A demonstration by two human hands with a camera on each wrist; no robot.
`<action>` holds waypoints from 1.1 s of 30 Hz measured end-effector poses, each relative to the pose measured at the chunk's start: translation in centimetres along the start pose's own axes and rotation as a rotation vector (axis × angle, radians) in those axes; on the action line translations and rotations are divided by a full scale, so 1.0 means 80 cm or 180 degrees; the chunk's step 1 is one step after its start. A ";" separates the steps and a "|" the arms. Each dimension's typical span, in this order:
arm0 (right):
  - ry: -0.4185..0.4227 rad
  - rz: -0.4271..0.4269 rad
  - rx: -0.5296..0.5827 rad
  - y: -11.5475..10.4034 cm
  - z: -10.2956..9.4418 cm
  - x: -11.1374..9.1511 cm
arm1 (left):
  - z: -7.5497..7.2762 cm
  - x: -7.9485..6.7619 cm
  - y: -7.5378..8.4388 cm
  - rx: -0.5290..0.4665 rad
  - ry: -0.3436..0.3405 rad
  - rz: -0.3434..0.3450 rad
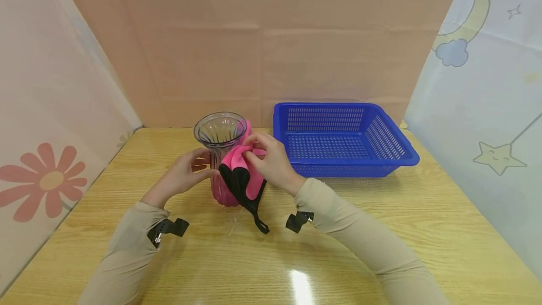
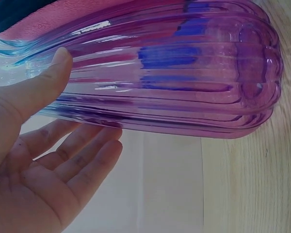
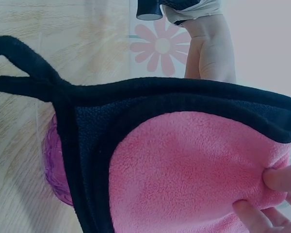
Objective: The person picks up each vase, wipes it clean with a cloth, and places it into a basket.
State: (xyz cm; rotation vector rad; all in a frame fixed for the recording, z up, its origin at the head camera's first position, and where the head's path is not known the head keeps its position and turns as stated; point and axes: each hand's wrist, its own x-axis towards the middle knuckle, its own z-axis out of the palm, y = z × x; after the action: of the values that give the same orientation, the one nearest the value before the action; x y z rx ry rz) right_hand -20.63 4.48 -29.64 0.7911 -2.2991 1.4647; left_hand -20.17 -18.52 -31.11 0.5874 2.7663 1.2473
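Note:
A ribbed glass vase [image 1: 219,193], clear at its flared rim and purple-pink toward the base, stands upright on the table. My left hand [image 1: 182,173] holds its left side, the thumb laid across the front and the fingertips at the far side; the left wrist view shows the thumb over the glass vase [image 2: 184,73]. With thumb and fingers, my right hand [image 1: 274,163] pinches a pink fleece cloth [image 1: 254,183] beside the vase. This cloth has black edging and a black hanging loop [image 3: 24,63] that dangles low. Part of the pink fabric shows behind the rim.
A blue perforated plastic basket [image 1: 395,152] sits at the back right, close beyond my right hand. The wooden table [image 1: 237,267] meets a peach backdrop [image 1: 262,60] behind and printed side panels left and right.

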 end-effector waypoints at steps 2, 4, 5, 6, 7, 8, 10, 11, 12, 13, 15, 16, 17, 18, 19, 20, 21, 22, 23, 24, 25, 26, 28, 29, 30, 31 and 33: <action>-0.0032 -0.0013 -0.0063 0.001 0.001 -0.001 | 0.000 0.001 -0.001 -0.0008 0.0012 0.0012; -0.0057 -0.0034 -0.0103 0.002 0.001 -0.002 | 0.001 0.001 -0.002 0.0003 0.0025 0.0021; -0.0069 -0.0043 -0.0121 0.002 0.002 -0.002 | 0.001 0.001 -0.002 0.0010 0.0032 0.0030; -0.0082 -0.0059 -0.0143 0.002 0.002 -0.002 | 0.001 0.001 -0.002 0.0019 0.0037 0.0038; -0.0095 -0.0066 -0.0154 0.002 0.002 -0.003 | 0.001 0.001 -0.002 0.0023 0.0044 0.0040; -0.0107 -0.0073 -0.0165 0.003 0.002 -0.003 | 0.001 0.001 -0.002 0.0034 0.0048 0.0049; -0.0126 -0.0081 -0.0208 0.003 0.002 -0.004 | 0.001 0.000 -0.002 0.0033 0.0048 0.0046; -0.0134 -0.0085 -0.0226 0.003 0.002 -0.005 | 0.001 0.001 -0.002 0.0026 0.0047 0.0044; -0.0138 -0.0091 -0.0246 0.003 0.001 -0.005 | 0.001 0.001 -0.002 0.0020 0.0041 0.0045; -0.0139 -0.0089 -0.0263 0.003 0.001 -0.006 | 0.001 0.001 -0.002 0.0014 0.0038 0.0050; -0.0146 -0.0100 -0.0287 0.004 0.001 -0.007 | 0.001 0.001 -0.002 0.0010 0.0027 0.0043; -0.0148 -0.0106 -0.0288 0.004 0.001 -0.007 | 0.001 0.001 -0.002 0.0011 0.0021 0.0040; -0.0152 -0.0114 -0.0283 0.005 0.001 -0.008 | 0.001 0.001 -0.002 0.0011 0.0017 0.0036; -0.0147 -0.0139 -0.0291 0.005 0.002 -0.009 | 0.001 0.000 -0.002 0.0015 0.0013 0.0025; -0.0145 -0.0159 -0.0291 0.006 0.002 -0.009 | 0.001 0.000 -0.002 0.0017 0.0010 0.0012; -0.0137 -0.0178 -0.0302 0.007 0.002 -0.010 | 0.001 0.000 -0.002 0.0018 0.0006 0.0001; -0.0120 -0.0220 -0.0338 0.008 0.002 -0.011 | 0.001 0.000 -0.001 0.0019 0.0000 -0.0010; -0.0110 -0.0240 -0.0344 0.008 0.003 -0.011 | 0.001 0.000 -0.001 0.0024 -0.0003 -0.0019; -0.0104 -0.0249 -0.0359 0.009 0.003 -0.012 | 0.001 0.000 -0.001 0.0031 -0.0004 -0.0023; -0.0099 -0.0264 -0.0373 0.010 0.003 -0.013 | 0.001 0.000 -0.001 0.0036 -0.0006 -0.0032; -0.0109 -0.0256 -0.0376 0.010 0.004 -0.013 | 0.001 0.000 -0.001 0.0042 -0.0009 -0.0032; -0.0120 -0.0237 -0.0379 0.011 0.004 -0.013 | 0.000 0.000 -0.001 0.0049 -0.0011 -0.0030; -0.0168 -0.0163 -0.0355 0.011 0.004 -0.014 | 0.000 0.000 -0.001 0.0065 -0.0013 -0.0025; -0.0187 -0.0140 -0.0374 0.012 0.005 -0.015 | 0.000 0.000 -0.002 0.0069 -0.0014 -0.0019; -0.0209 -0.0116 -0.0383 0.012 0.005 -0.015 | 0.000 0.000 -0.002 0.0069 -0.0015 -0.0017; -0.0234 -0.0079 -0.0385 0.012 0.005 -0.016 | 0.000 0.000 -0.002 0.0071 -0.0018 -0.0012; -0.0271 -0.0037 -0.0398 0.013 0.005 -0.017 | 0.000 -0.001 -0.002 0.0075 -0.0022 -0.0016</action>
State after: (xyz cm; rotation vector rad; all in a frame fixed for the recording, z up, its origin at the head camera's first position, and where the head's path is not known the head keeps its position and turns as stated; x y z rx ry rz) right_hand -20.14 4.82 -31.27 0.8441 -2.4173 1.2910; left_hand -20.18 -18.63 -31.21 0.5852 2.7787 1.2110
